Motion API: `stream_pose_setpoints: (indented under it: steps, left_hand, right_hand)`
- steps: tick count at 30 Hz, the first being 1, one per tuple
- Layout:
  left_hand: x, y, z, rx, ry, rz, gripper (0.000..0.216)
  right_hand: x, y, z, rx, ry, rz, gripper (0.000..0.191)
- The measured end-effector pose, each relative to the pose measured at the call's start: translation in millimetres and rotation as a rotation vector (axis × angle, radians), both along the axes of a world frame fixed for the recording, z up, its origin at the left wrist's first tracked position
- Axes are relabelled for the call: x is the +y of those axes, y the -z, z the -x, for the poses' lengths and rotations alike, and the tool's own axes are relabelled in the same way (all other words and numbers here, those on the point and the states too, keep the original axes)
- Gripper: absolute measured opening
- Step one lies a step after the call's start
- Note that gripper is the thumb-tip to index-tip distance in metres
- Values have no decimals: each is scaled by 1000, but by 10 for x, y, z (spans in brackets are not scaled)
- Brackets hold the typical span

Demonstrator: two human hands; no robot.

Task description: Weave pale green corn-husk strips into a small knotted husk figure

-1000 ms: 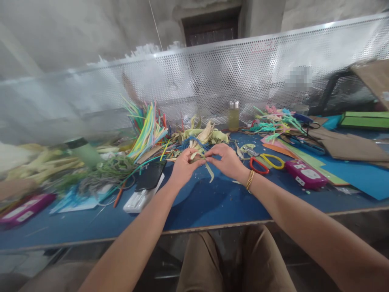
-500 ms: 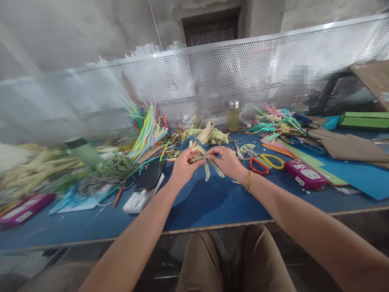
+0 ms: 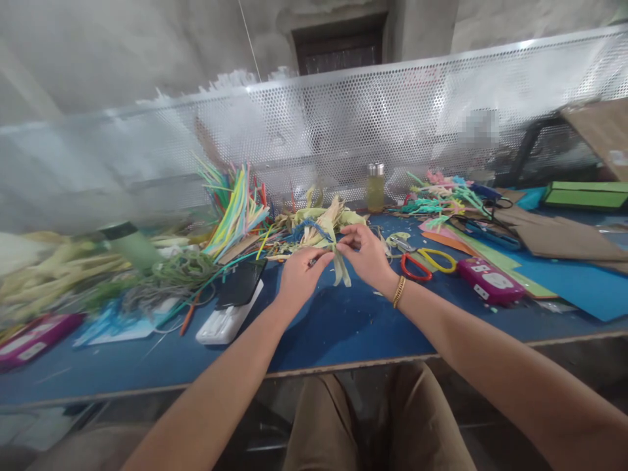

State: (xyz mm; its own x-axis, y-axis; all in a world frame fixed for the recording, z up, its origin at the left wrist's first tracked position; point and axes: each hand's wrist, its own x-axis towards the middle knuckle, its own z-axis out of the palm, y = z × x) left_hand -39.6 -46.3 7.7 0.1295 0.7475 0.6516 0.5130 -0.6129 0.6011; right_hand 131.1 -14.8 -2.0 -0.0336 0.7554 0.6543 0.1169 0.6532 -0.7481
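Note:
Pale green strips of what looks like corn husk (image 3: 341,269) hang between my two hands, above the blue table. My left hand (image 3: 303,269) is closed, thumb and fingers pinching the husk from the left. From the right, my right hand (image 3: 364,254), below a gold bracelet (image 3: 400,292), pinches the same piece near its top. The fingertips of both hands almost meet. Just behind them lies a heap of dried husks (image 3: 350,218) with a blue twisted cord (image 3: 310,229) across it. Fingers hide part of the held piece.
Scissors with red and yellow handles (image 3: 426,263) and a purple pack (image 3: 490,281) lie at right, by coloured paper (image 3: 579,284). At left are a black phone (image 3: 240,284) on a white case (image 3: 226,322), a green tumbler (image 3: 131,245) and colourful pipe cleaners (image 3: 236,216). A bottle (image 3: 375,190) stands behind.
My right hand has shifted slightly left and up, closer to the left fingertips. The hanging husk ends, spread apart before, now hang closer together.

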Motion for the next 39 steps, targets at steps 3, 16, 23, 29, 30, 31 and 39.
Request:
stream_pose_setpoints:
  steps: [3,16,23,29,30,31,39]
  left_hand:
    - [58,31,-29,-91,0,93,19]
    - [100,65,-35,-362,152,285,20]
    - [80,61,-65,-463,166,335,19]
    - [93,60,-64,-468,161,338,18]
    - [91,58,-65,-469,167,344,19]
    - [87,56,-66,-471,172,351,20]
    - [102,97,-55,-538,236,415,19]
  right_hand:
    - [-50,-14,32,-7,-63,12,29]
    - [-18,31,75,125,-234,280,27]
    - [-43,3,69,120,-234,303,25]
    - [-17,34,73,134,-256,317,25]
    - [-15,37,74,137,-253,323,26]
    - [-13,38,74,137,-250,329,27]
    - [-27,2,80,179,-272,407,22]
